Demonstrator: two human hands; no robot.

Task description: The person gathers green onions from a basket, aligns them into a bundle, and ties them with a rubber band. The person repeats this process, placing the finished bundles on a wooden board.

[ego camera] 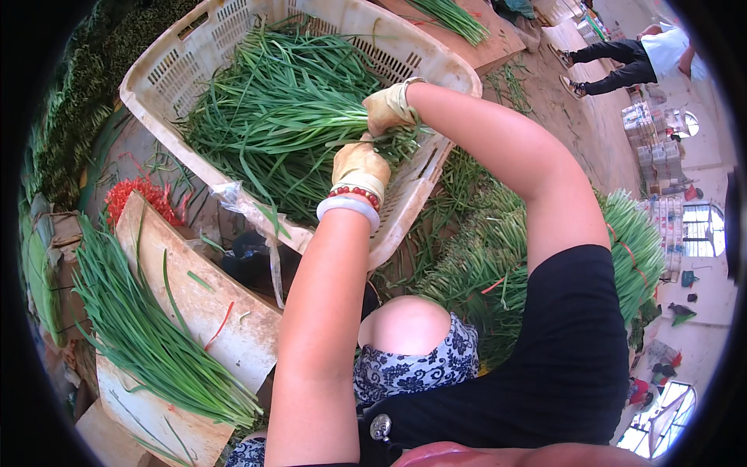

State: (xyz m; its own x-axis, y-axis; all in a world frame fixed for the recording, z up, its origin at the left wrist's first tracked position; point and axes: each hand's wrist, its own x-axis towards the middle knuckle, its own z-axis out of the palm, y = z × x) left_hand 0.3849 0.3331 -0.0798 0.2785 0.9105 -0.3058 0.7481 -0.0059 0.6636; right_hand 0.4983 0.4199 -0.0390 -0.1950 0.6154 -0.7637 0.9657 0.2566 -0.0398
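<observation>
A white slatted plastic crate (169, 137) holds a heap of loose garlic chives (274, 105). Both my hands wear pale work gloves and are inside the crate, close together at the cut ends of the chives. My right hand (390, 110) is closed around the pale stems of a bunch. Just below it is my left hand (360, 163), its fingers curled at the same stems; what it grips is hidden. At the left, a sorted bunch of chives (157, 333) lies across a worn board (198, 280), near a thin red tie (220, 327).
A pile of red ties (143, 198) is beside the board. Tied chive bundles (630, 251) are stacked at the right. More chives (449, 17) lie on a board beyond the crate. A person (636, 58) stands at the upper right.
</observation>
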